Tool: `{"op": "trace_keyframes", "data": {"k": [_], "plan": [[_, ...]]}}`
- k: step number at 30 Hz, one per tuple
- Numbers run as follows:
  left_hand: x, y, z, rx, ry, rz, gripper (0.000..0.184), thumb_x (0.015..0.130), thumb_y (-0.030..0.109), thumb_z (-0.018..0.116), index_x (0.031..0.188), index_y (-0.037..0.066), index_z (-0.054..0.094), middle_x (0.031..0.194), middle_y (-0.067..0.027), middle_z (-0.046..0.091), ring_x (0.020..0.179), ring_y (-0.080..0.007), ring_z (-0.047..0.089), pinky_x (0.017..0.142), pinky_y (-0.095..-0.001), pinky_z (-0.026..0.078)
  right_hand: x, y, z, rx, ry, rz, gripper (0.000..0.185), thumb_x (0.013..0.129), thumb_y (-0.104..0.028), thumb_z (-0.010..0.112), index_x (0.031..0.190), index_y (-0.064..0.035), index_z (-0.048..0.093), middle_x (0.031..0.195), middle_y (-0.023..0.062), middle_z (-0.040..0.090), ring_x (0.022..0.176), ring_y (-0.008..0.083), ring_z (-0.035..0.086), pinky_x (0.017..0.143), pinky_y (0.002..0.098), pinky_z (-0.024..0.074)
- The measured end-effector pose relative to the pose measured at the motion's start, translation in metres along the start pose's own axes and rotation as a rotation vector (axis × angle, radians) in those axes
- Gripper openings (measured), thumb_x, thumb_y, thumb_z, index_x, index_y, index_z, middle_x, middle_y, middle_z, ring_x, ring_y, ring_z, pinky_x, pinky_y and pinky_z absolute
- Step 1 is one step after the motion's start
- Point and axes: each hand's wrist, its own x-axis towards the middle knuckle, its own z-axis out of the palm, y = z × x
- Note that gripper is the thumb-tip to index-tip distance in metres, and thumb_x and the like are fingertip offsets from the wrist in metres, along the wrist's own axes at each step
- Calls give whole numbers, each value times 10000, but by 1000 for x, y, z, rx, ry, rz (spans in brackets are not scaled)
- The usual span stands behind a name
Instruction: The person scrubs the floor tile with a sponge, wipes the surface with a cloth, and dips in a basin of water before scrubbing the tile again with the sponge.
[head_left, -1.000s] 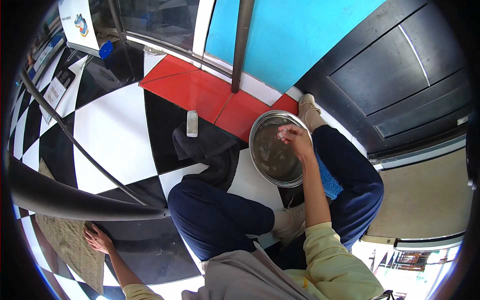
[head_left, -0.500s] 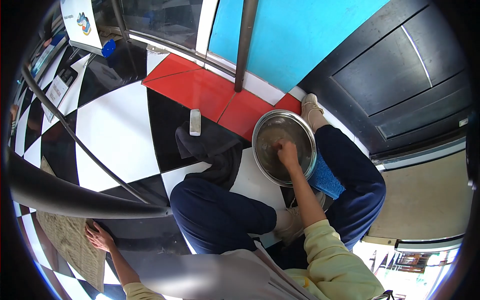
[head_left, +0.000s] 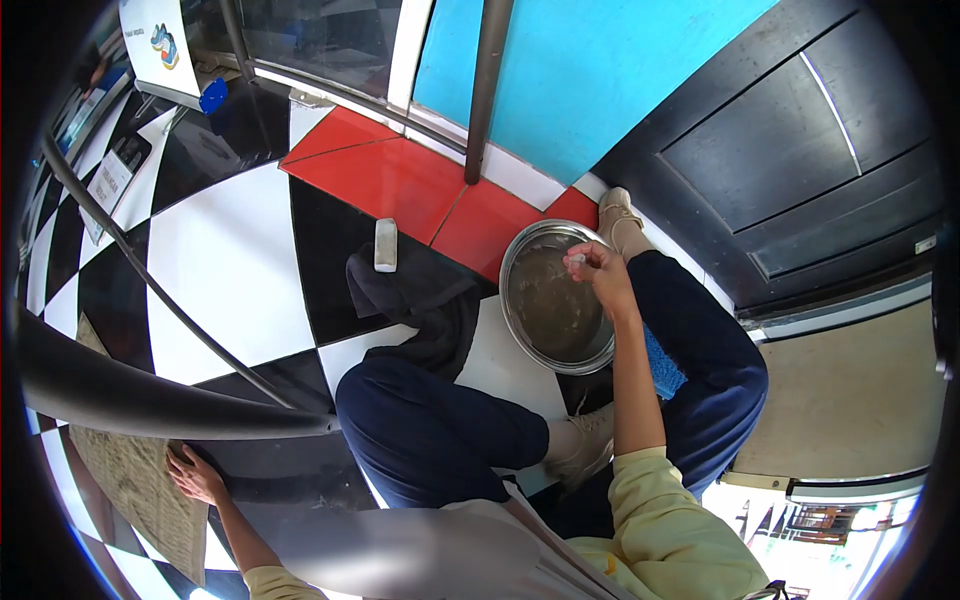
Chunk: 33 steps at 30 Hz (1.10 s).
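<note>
Over the right rim of a round metal basin [head_left: 506, 318] is my right hand [head_left: 606, 275], lifted out of the murky water [head_left: 552, 305]. Its fingers are pinched around a small pale object [head_left: 577, 260] whose kind I cannot make out. On the far left, my left hand [head_left: 200, 476] lies flat with fingers spread, touching the edge of a brownish textured mat [head_left: 140, 480]. A dark cloth [head_left: 435, 315] is crumpled on the floor left of the basin, with a whitish block [head_left: 386, 246] at its upper edge.
A blue textured cloth or mat [head_left: 662, 368] shows between the basin and my right leg. A thick dark tube [head_left: 170, 393] crosses the left side, and a metal post [head_left: 487, 95] stands ahead. The dark panelled door [head_left: 770, 150] is at right. Red tiles [head_left: 400, 180] border the checkered floor.
My right hand has risen out of the water and moved up and right to the basin's rim, now showing a small pale object in its fingers. My left hand stays on the mat.
</note>
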Motion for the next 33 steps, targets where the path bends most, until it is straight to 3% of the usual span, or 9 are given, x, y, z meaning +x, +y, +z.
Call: {"op": "trace_keyframes", "data": {"k": [4, 10, 16, 19, 22, 24, 26, 27, 33], "plan": [[0, -2, 2, 15, 12, 5, 614, 973, 612, 327, 1450, 234, 409, 1463, 0, 427, 1366, -239, 381, 1117, -458, 287, -1, -3, 11, -111, 86, -54, 147, 926, -39, 582, 1023, 47, 652, 788, 37, 638, 667, 87, 575, 604, 232, 480], [1, -3, 5, 1, 10, -2, 617, 971, 614, 328, 1450, 235, 408, 1468, 1, 423, 1367, -241, 378, 1117, -463, 284, -5, 4, 21, -520, 309, -247, 129, 919, -52, 570, 951, -26, 693, 681, 78, 624, 610, 149, 592, 588, 312, 479], [2, -4, 6, -21, 11, 11, 610, 974, 606, 329, 1450, 232, 409, 1469, -19, 420, 1368, -249, 378, 1123, -461, 277, -5, 11, 25, -566, 444, -373, 104, 889, -57, 593, 930, -37, 687, 708, 130, 638, 670, 275, 631, 657, 369, 485], [0, -2, 2, -15, 13, 12, 604, 976, 597, 339, 1446, 225, 414, 1468, -26, 420, 1365, -256, 380, 1115, -469, 290, -3, 26, 30, -480, 473, -339, 112, 870, -56, 602, 945, -35, 682, 836, 161, 658, 734, 336, 641, 703, 406, 494], [-5, 6, -9, 41, 12, -13, 590, 977, 579, 362, 1437, 215, 424, 1462, -36, 425, 1355, -263, 391, 1091, -485, 317, -1, 69, 24, -733, 354, -450, 141, 864, -55, 595, 970, -32, 685, 984, 192, 652, 793, 383, 642, 748, 459, 502], [-10, 13, -24, -73, 20, 8, 550, 973, 531, 410, 1414, 203, 441, 1438, -54, 443, 1317, -280, 424, 1057, -492, 347, -8, 87, 27, -887, 260, -332, 205, 837, -19, 573, 1002, -35, 694, 1093, 217, 627, 875, 417, 637, 804, 495, 503], [-10, 9, -11, -4, 109, 16, 539, 972, 515, 423, 1397, 185, 451, 1422, -53, 459, 1307, -275, 437, 1063, -466, 345, -5, 103, 20, -1035, 6, -80, 360, 732, 38, 553, 1045, -56, 703, 1024, 252, 649, 945, 430, 637, 863, 505, 496], [-11, 18, -28, -48, 26, -8, 550, 974, 511, 417, 1402, 165, 444, 1424, -51, 459, 1307, -276, 438, 1074, -458, 334, -5, 107, 20, -861, 42, -87, 395, 712, 43, 547, 1056, -71, 703, 991, 266, 652, 929, 437, 638, 859, 504, 498], [-13, 22, -32, -87, 30, -4, 559, 973, 495, 427, 1409, 145, 439, 1431, -42, 453, 1316, -264, 425, 1092, -443, 310, 1, 44, 26, -780, 273, -344, 218, 887, -69, 578, 1076, -38, 682, 967, 227, 669, 920, 408, 645, 818, 474, 501]]}}
